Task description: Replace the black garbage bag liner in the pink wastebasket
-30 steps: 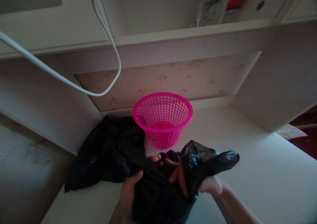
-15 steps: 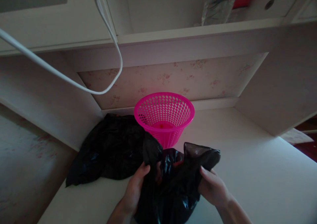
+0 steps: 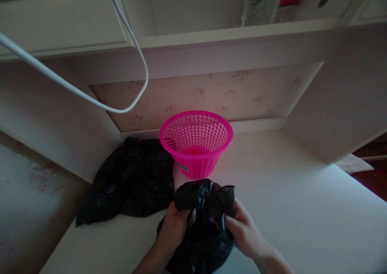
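Black, crinkly plastic is bunched at six o'clock on the white desk [image 3: 296, 209]: the bag [image 3: 203, 221] is gripped at its gathered neck by the left hand [image 3: 173, 229] and right hand [image 3: 244, 233], fingers curled shut. It is judged soft, light and slippery, best held at that neck. A pink basket [image 3: 196, 143] stands at twelve o'clock of it.

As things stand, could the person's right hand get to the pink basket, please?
Probably yes: nothing lies between the right hand and the pink basket just beyond, though both hands grip the black bag.
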Available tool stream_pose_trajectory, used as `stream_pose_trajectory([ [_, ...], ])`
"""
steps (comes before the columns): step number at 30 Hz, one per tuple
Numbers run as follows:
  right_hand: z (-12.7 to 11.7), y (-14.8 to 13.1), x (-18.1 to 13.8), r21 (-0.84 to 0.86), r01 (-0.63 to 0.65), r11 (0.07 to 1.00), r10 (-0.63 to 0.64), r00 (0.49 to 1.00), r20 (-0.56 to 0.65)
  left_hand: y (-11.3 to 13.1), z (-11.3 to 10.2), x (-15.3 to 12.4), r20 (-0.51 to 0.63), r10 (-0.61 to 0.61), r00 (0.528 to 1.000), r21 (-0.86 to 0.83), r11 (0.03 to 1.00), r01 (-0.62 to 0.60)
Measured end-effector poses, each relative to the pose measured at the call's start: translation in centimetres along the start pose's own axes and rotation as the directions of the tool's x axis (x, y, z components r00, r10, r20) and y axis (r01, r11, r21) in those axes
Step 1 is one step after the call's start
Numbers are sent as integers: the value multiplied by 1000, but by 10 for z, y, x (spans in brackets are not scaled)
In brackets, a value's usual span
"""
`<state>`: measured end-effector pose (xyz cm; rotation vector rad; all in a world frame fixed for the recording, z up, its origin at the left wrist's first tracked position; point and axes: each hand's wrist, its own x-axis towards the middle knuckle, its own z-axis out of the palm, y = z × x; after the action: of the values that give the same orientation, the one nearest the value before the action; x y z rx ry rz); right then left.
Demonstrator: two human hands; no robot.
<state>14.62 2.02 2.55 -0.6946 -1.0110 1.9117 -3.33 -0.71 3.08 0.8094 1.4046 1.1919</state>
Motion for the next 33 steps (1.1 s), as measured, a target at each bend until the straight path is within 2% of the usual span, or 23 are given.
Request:
stream_pose_trajectory([
  [3, 4, -6, 3, -150, -31, 988, 43, 996, 75, 2, -1, -5, 44, -31, 999, -45, 998, 33],
  [7, 7, -11, 3, -286, -58, 957, 85, 993, 83, 6, -5, -11, 136, -106, 985, -184, 974, 130],
  [9, 7, -10, 1, -296, -45, 954, 78, 992, 99, 6, -6, -12, 75, -88, 993, -207, 973, 102],
  [11, 5, -8, -2, -242, -42, 969, 63, 995, 81, 5, -6, -10, -7, -43, 999, -232, 972, 40],
  [13, 0, -6, -6, -99, -76, 992, 81, 996, 49, 5, -5, -7, -54, -16, 998, -277, 961, 1],
  [16, -10, -6, -9, 62, -110, 992, 101, 985, 136, 7, -6, -6, -16, 9, 1000, -267, 964, -13],
  [18, -12, -6, -8, 11, -87, 996, 83, 979, 187, 7, -9, -8, 45, 17, 999, -191, 981, -8],
  [21, -7, -7, -5, -45, -92, 995, 96, 991, 98, 9, -17, -13, 219, -35, 975, -168, 983, 73],
  [23, 2, -9, -4, -91, -113, 989, 116, 993, 30, 12, -20, -17, 373, 9, 928, -174, 983, 60],
  [25, 14, -15, -5, -253, -52, 966, 60, 998, 22, 18, -19, -20, 503, 133, 854, -135, 988, -74],
  [26, 21, -20, -5, -376, 27, 926, -6, 998, 57, 22, -17, -21, 549, 187, 815, -104, 982, -155],
  [28, 33, -32, -5, -613, 233, 755, -135, 970, 203, 30, -12, -21, 601, 229, 765, -41, 966, -257],
  [30, 43, -43, -4, -764, 404, 503, -195, 914, 355, 36, -9, -22, 617, 203, 760, 22, 961, -275],
  [32, 48, -50, -2, -823, 499, 272, -214, 865, 454, 37, -13, -21, 619, 165, 768, 105, 952, -289],
  [33, 50, -52, -1, -826, 532, 185, -225, 841, 492, 35, -17, -21, 627, 156, 764, 152, 936, -317],
])
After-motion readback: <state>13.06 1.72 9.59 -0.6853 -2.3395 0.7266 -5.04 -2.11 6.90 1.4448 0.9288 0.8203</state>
